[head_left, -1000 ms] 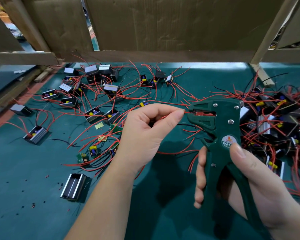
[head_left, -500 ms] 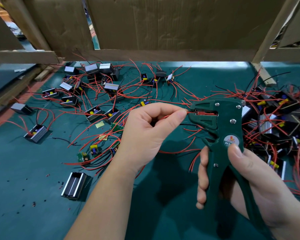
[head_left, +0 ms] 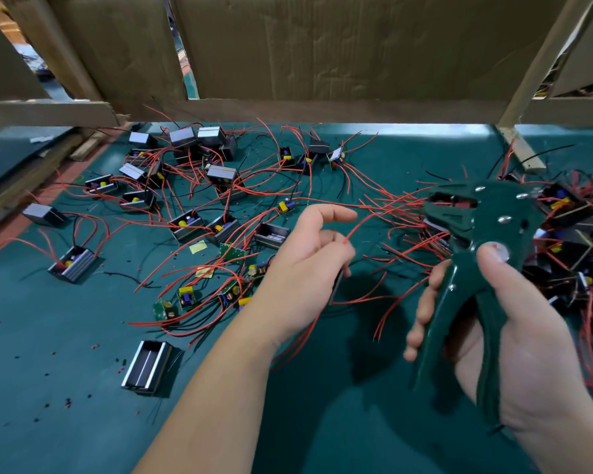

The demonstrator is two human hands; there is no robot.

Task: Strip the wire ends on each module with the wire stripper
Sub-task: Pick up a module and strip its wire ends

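Letting go of the red wire (head_left: pixel 356 227), the left hand (head_left: pixel 308 268) now spreads thumb and forefinger, its curled lower fingers' hold unclear, while the right hand (head_left: pixel 528 336) stays clamped on the stripper (head_left: pixel 473 217), right of centre, so this end looks done.

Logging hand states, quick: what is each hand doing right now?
Left hand: thumb and forefinger apart, lower fingers apparently curled round a mostly hidden dark module.
Right hand: grips the wire stripper.
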